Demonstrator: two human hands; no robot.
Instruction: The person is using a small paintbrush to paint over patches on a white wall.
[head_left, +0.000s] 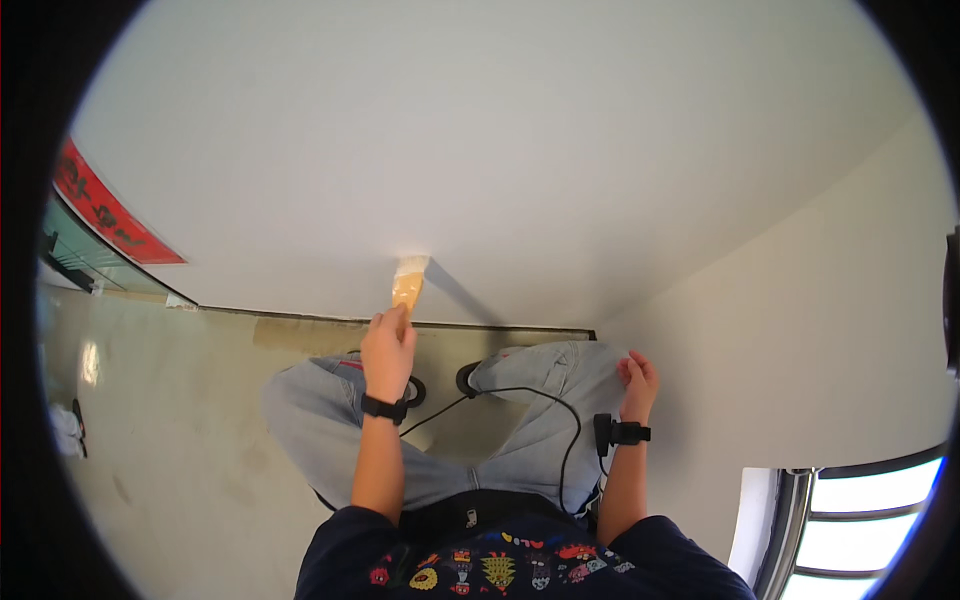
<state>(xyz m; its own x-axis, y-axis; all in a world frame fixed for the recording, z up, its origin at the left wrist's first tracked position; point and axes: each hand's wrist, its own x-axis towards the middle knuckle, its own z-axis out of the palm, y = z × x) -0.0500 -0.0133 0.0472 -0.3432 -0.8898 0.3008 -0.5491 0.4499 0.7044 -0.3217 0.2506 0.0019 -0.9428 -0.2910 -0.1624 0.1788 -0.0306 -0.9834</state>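
Note:
My left hand grips the yellow wooden handle of a flat paintbrush. The brush points away from me, and its pale bristles meet the white wall low down, above the dark line along its foot. A long shadow falls from the brush to the right. Beside my bent right knee, my right hand hangs loosely with slightly curled fingers and nothing visible in it. Both wrists wear black straps; a black device sits at the right one.
A second wall adjoins on the right, with a barred window below. A black cable loops over my legs. At left are a red paper banner bearing writing, a glass panel and worn floor.

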